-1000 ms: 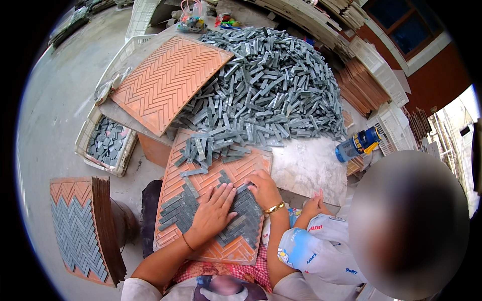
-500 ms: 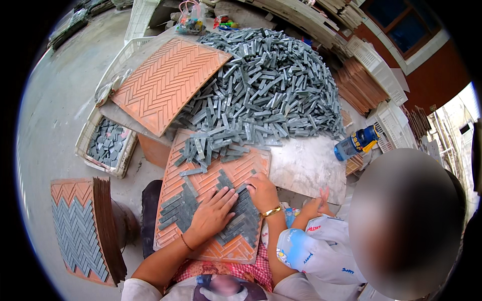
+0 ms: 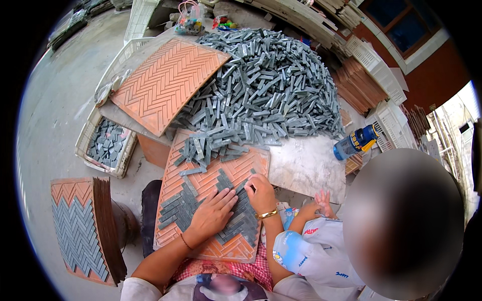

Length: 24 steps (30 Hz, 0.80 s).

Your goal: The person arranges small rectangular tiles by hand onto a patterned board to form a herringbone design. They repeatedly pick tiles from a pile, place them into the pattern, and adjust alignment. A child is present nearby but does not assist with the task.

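Observation:
An orange herringbone tray [image 3: 169,173] lies in front of me, its middle slots filled with dark grey stone strips [image 3: 173,209]. My left hand [image 3: 215,209] rests flat on these strips, fingers stretched out and holding nothing. Close by on the right, my right hand [image 3: 261,194] is curled in a pinch of thumb and forefinger at the tray's right side. Whatever may be between those fingertips is too small or hidden to make out. Loose grey strips [image 3: 208,150] lie heaped on the tray's far part, joining a big pile of strips [image 3: 271,80] behind.
Another orange tray [image 3: 168,80] leans at the pile's left. Stacked trays [image 3: 75,226], some filled, stand at lower left. A white crate [image 3: 123,168] holds grey chips. A blue bottle [image 3: 354,143] stands at right, above another person's hand [image 3: 325,204] and sleeve beside my right arm.
My right hand has drawn slightly toward me, its fingers lifting a little from the strips. My left hand stays put. The other person's fingers have spread.

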Each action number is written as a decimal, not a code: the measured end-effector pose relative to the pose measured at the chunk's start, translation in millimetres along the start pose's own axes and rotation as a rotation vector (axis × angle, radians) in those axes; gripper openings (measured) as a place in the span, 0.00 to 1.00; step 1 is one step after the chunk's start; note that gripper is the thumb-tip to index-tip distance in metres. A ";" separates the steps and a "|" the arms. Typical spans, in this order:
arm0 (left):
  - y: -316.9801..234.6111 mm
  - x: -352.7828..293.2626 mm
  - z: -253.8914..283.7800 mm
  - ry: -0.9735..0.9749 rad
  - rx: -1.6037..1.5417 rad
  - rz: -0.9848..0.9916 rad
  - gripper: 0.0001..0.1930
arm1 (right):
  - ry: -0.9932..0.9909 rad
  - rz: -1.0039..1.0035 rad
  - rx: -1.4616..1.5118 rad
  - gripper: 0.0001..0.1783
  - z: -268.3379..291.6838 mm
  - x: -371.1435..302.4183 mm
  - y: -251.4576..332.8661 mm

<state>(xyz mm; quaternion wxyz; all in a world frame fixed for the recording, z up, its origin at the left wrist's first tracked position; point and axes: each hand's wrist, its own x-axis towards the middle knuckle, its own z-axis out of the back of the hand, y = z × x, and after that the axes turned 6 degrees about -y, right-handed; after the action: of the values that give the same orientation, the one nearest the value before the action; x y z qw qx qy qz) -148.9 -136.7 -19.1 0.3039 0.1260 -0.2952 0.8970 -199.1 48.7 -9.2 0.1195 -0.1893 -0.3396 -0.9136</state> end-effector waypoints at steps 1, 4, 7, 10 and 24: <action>0.0 -1.3 -0.5 0.002 0.005 0.000 0.24 | 0.013 -0.006 0.018 0.09 0.6 -0.6 1.2; 1.1 -1.3 -3.0 -0.011 0.007 0.000 0.23 | 0.080 -0.019 0.040 0.13 1.3 -1.9 1.4; 0.1 -0.6 -2.3 -0.011 0.020 0.007 0.23 | 0.158 -0.029 0.001 0.18 2.5 -1.0 -4.1; 0.1 -1.6 -1.4 0.000 0.028 0.029 0.24 | 0.155 -0.039 0.002 0.19 5.2 4.0 5.8; 0.2 -1.4 -3.8 0.007 0.030 0.034 0.26 | 0.236 -0.010 0.038 0.08 -2.9 14.6 -6.5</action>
<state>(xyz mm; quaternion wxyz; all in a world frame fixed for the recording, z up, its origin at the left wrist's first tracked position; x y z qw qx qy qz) -148.1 -135.2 -22.9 0.2876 0.1225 -0.2827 0.9068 -215.3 50.3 -8.7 0.1578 -0.0767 -0.3412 -0.9235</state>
